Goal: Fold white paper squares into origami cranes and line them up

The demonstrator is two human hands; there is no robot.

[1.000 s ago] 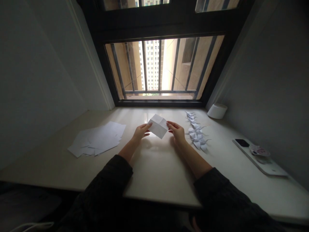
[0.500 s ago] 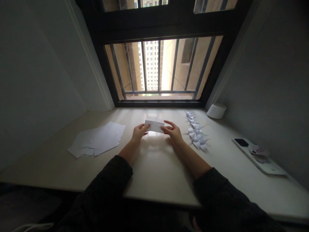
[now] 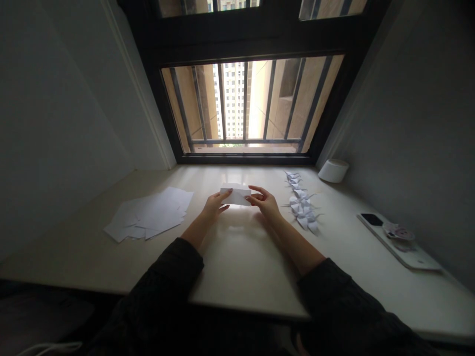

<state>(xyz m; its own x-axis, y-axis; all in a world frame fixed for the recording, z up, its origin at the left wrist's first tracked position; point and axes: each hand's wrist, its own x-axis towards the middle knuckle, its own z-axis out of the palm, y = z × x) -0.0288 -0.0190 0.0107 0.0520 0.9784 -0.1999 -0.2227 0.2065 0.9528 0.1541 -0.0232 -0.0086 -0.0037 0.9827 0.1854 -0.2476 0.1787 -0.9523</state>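
Between my two hands, a small folded piece of white paper is held up over the pale sill in front of the window. My left hand pinches its left end, thumb on the near face and the other fingers mostly behind. At the right end, my right hand grips the paper between thumb and fingers, with the index finger stretched along the top. Right of my right hand, several folded white paper cranes stand in a row on the sill. The sheet's far side is hidden.
A loose pile of white paper sheets lies on the left of the sill. To the right are a white phone with a round grip on its back and a white cup-like object by the wall. The barred window is behind.
The paper has shifted slightly left and tilted in my hands, its upper edge now nearly level. Both hands keep their hold; everything else stays in place.
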